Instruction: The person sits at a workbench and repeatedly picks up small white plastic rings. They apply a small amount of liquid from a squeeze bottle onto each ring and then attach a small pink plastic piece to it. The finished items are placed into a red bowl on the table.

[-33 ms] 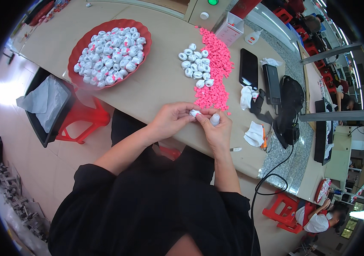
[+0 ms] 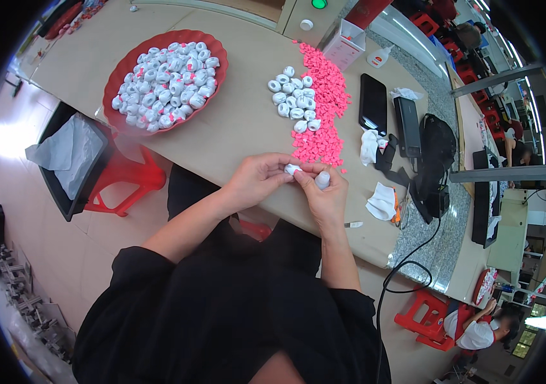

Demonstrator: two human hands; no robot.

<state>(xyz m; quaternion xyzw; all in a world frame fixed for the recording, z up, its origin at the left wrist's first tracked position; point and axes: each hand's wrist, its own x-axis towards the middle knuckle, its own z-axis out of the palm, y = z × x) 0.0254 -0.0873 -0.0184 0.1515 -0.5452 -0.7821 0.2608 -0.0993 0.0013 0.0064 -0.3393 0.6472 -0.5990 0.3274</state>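
Close to the table's front edge, my left hand [image 2: 257, 179] pinches a small rounded white piece [image 2: 291, 169] with a pink bit on it. My right hand [image 2: 327, 198] meets it there, thumb and forefinger closed at the pink bit. A small white bottle [image 2: 322, 180] is also held in the right hand, its end sticking up between the fingers. Just beyond the hands is a long spread of small pink pieces [image 2: 319, 147]. Beside that spread sits a group of white ring-like wrapped pieces [image 2: 293, 96].
A red scalloped tray [image 2: 112, 89] heaped with similar white pieces stands far left. On the right lie a phone [image 2: 373, 102], a black power bank [image 2: 407, 125], a black bag [image 2: 436, 153] and a small blade [image 2: 353, 224]. A black bin [image 2: 68, 195] rests on a red stool [image 2: 126, 185].
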